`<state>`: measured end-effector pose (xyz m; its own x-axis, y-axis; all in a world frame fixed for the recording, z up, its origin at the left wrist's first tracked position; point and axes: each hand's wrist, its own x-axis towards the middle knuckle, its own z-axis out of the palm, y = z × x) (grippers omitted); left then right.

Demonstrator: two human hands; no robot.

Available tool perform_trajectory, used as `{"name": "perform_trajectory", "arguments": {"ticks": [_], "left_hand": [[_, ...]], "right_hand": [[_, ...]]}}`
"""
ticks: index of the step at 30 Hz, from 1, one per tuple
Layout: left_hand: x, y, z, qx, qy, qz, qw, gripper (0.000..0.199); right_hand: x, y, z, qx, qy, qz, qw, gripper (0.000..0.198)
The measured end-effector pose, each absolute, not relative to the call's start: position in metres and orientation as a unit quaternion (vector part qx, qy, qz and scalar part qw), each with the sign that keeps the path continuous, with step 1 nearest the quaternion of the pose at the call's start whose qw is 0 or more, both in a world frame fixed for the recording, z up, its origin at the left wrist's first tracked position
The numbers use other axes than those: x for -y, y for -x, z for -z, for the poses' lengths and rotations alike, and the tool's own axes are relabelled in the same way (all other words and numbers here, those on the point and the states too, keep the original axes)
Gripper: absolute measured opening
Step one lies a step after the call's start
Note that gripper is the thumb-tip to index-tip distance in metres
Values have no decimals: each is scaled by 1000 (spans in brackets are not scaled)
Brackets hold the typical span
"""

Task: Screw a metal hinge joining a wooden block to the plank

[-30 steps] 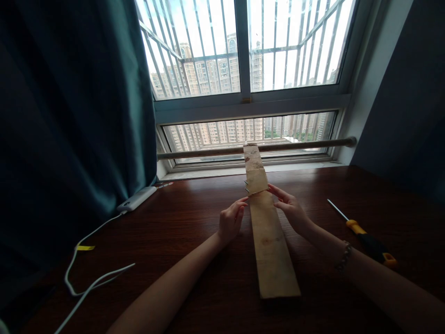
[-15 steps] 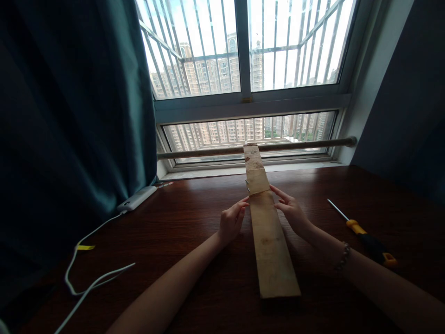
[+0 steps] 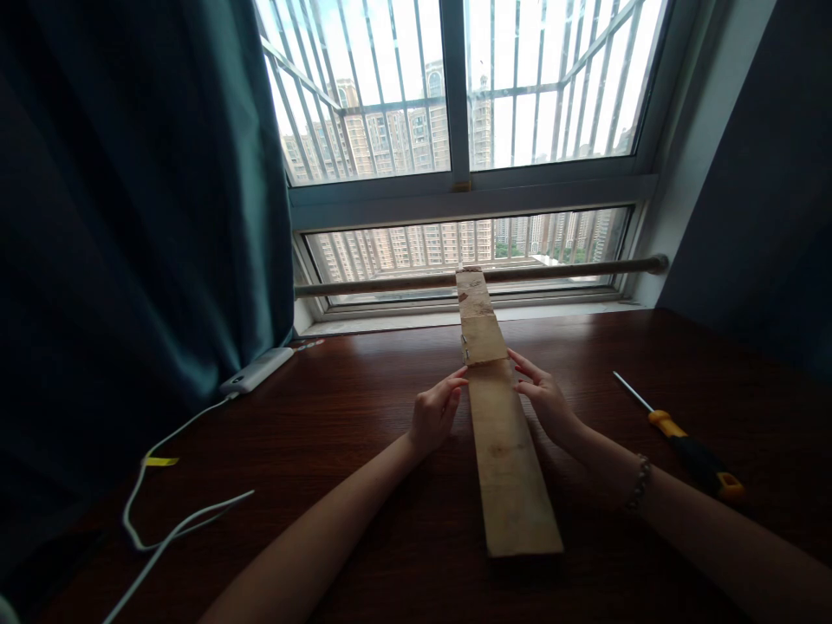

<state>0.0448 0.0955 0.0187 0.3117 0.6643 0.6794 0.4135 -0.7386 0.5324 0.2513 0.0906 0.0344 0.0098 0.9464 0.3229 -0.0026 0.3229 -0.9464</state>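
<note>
A long wooden board [image 3: 510, 468] lies lengthwise in front of me, with a cross seam in its far half. A shorter wooden piece [image 3: 483, 338] continues beyond that seam. Small metal bits, perhaps staples or nails, show along its left edge. My left hand [image 3: 437, 407] reaches the board's left edge near the seam, its index finger stretched and the other fingers loosely bent. Across from it, my right hand [image 3: 544, 399] touches the right edge with an extended index finger, its fingers apart. Neither hand wraps round the wood. What supports the far end is hidden.
On the brown tabletop [image 3: 364, 390], a yellow-and-black screwdriver [image 3: 689, 451] lies to the right. A white power strip [image 3: 256, 371] with a trailing white cable [image 3: 136, 494] is at left, beside a dark curtain [image 3: 260, 217]. A metal rail [image 3: 572, 273] crosses before the window.
The metal bits now sit closer against the left edge of the wood, where they stuck out before. Both hands stay in nearly the same place.
</note>
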Motion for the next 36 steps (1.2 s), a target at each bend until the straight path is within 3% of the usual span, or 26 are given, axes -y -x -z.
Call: {"name": "perform_trajectory", "arguments": {"ticks": [36], "left_hand": [[-97, -44, -18, -331, -814, -463, 115, 25]], "right_hand": [[-89, -244, -23, 480, 357, -536, 596, 62]]}}
